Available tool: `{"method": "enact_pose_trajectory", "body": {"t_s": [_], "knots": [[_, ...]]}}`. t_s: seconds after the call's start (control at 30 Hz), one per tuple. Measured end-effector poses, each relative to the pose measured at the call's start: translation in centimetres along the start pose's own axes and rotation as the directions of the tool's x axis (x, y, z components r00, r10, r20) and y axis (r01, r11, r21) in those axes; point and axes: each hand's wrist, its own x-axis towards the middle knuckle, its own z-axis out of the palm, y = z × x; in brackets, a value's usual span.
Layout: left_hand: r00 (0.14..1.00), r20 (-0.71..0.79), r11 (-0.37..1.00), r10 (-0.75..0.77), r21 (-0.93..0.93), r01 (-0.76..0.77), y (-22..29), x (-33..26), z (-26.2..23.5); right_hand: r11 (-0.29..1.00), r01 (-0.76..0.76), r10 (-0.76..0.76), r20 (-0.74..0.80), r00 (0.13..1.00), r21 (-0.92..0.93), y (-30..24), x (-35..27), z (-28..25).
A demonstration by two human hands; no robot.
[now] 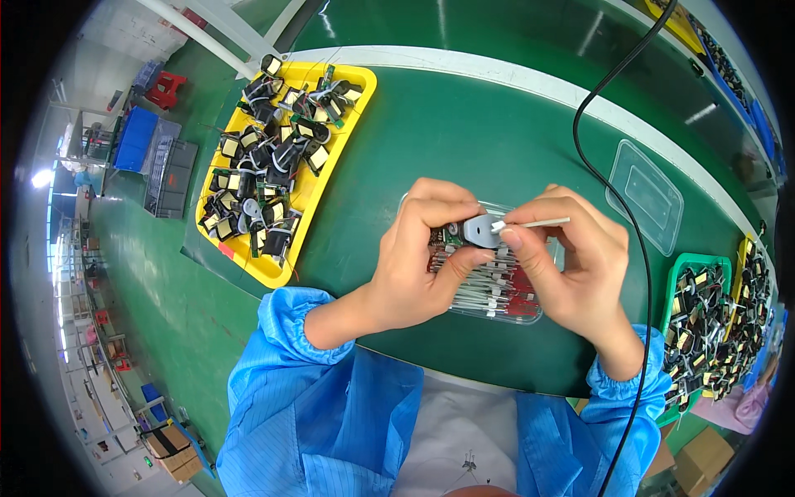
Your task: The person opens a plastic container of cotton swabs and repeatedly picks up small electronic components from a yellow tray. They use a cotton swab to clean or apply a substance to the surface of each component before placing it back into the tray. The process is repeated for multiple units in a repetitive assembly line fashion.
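My left hand [410, 265] is closed around a small electronic assembly with a grey rounded part [480, 231] and a green circuit board [450, 235]. Between the thumb and fingertips of my right hand [584, 261] is a short pale cable with a white connector [498, 226]. The connector's tip meets the grey part, or lies just in front of it; I cannot tell whether it is inserted. Below both hands is a clear plastic box [501, 318] with many similar white-ended cables [484, 290] and some red wires [520, 290].
On the left, a yellow tray [335, 178] is heaped with black assemblies [273, 157]. A green basket [672, 282] at the right holds more. Behind it lies a clear lid [650, 199]. A black cable [584, 153] hangs across the right side. Cardboard boxes [702, 460] stand low at right.
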Motion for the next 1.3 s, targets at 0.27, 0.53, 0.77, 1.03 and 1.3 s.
{"method": "enact_pose_trajectory", "body": {"t_s": [0.27,0.53,0.77,1.03,1.3], "knots": [[0.999,-0.034,1.0,-0.017,-0.009,0.017,-0.2,-0.1,0.2,0.986,0.146,-0.156,-0.145,0.977,-0.08,0.7,-1.0,2.0],[0.953,0.073,0.869,-0.294,-0.395,0.299,0.5,0.1,-0.2,0.994,0.1,-0.097,-0.087,0.992,0.032,1.2,-0.6,1.9],[0.998,0.009,0.992,-0.057,-0.116,0.057,0.0,-0.3,0.1,0.953,0.289,-0.3,-0.129,0.945,-0.093,1.4,-0.7,2.0],[0.943,0.082,0.875,-0.322,-0.353,0.33,1.0,0.1,-0.1,0.999,0.025,-0.025,-0.001,1.0,0.041,1.0,-0.2,0.6],[0.981,0.104,0.934,-0.163,-0.303,0.187,0.4,0.5,-0.6,0.996,0.056,-0.052,-0.059,0.997,0.066,1.1,-0.1,0.5]]}}
